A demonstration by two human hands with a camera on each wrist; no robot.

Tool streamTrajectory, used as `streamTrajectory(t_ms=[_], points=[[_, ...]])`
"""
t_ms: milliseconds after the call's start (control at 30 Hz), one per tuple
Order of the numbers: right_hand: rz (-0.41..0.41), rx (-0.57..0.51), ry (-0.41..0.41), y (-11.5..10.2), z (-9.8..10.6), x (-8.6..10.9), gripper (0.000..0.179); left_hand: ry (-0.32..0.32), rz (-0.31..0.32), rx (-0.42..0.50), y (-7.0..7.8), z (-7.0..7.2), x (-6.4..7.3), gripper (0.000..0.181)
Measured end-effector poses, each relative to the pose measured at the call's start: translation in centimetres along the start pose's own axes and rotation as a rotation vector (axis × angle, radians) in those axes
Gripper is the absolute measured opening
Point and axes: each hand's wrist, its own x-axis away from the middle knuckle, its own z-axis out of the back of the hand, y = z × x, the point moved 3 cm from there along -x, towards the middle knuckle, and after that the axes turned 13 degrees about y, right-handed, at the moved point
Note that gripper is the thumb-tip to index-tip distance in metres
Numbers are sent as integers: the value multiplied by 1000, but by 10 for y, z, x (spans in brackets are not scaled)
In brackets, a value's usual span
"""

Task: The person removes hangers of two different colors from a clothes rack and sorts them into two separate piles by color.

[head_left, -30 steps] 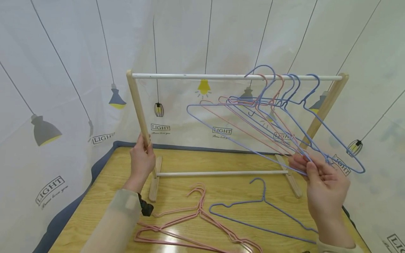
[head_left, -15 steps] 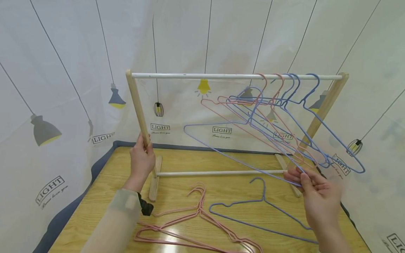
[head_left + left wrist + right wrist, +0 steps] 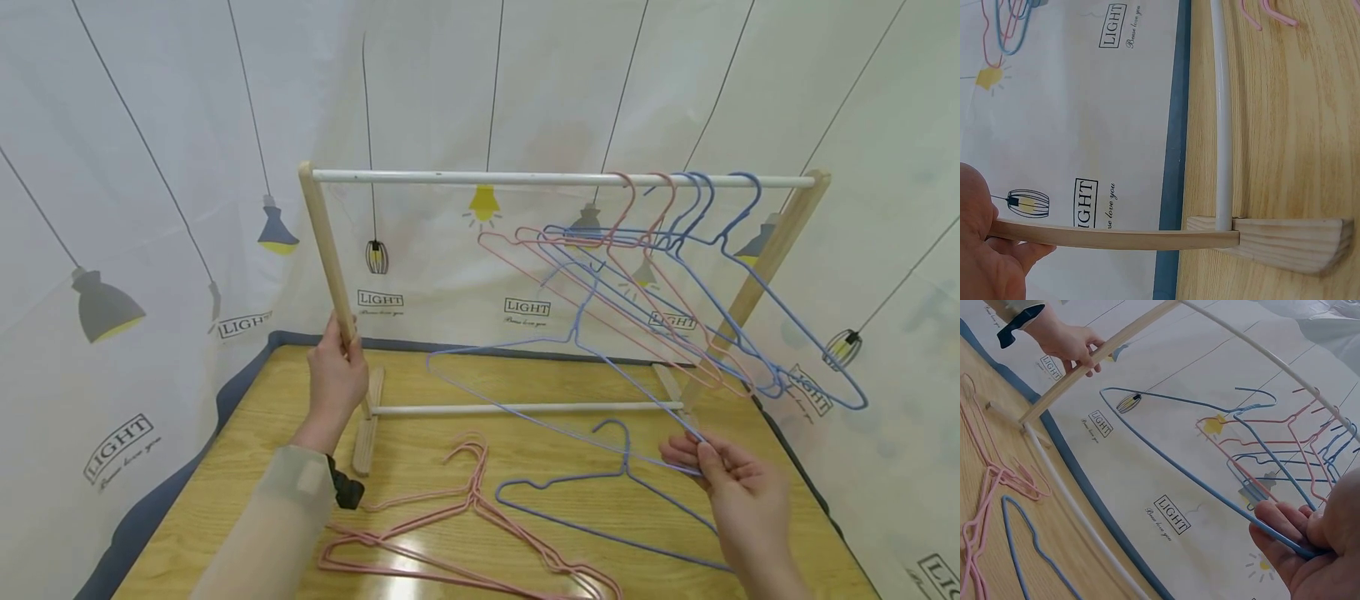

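My left hand (image 3: 337, 371) grips the left wooden post (image 3: 327, 250) of a small clothes rack, its lower part and foot showing in the left wrist view. In my right hand (image 3: 738, 492) I pinch one corner of a blue clothes hanger (image 3: 575, 333). That hanger is off the rack's white top rail (image 3: 465, 177), in front of and below it, its hook up. Still on the rail's right half are pink hangers (image 3: 622, 204) and blue hangers (image 3: 738, 204). The right wrist view shows the held hanger (image 3: 1172, 464) running out from my fingers and thumb.
Pink hangers (image 3: 474, 498) lie stacked on the wooden table (image 3: 225, 517) at the front. Beside them lies another blue hanger (image 3: 626, 475), partly behind my right hand. The rack's lower white bar (image 3: 525, 409) runs close above the table. A printed curtain (image 3: 187, 125) hangs behind.
My right hand has lifted the blue hanger's hook off the rail and brought it down and toward me, slightly left. The left hand keeps its hold on the post.
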Motion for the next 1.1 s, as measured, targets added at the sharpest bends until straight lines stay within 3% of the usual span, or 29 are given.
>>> streamTrajectory(t_ms=[500, 867, 1100], points=[[-84, 33, -78, 22, 20, 3, 32, -2, 0, 9, -1, -1, 0, 41], [-261, 106, -58, 43, 40, 0, 32, 1, 1, 6, -1, -1, 0, 39], [-309, 149, -56, 58, 58, -1, 39, 7, 2, 3, -1, -1, 0, 39]])
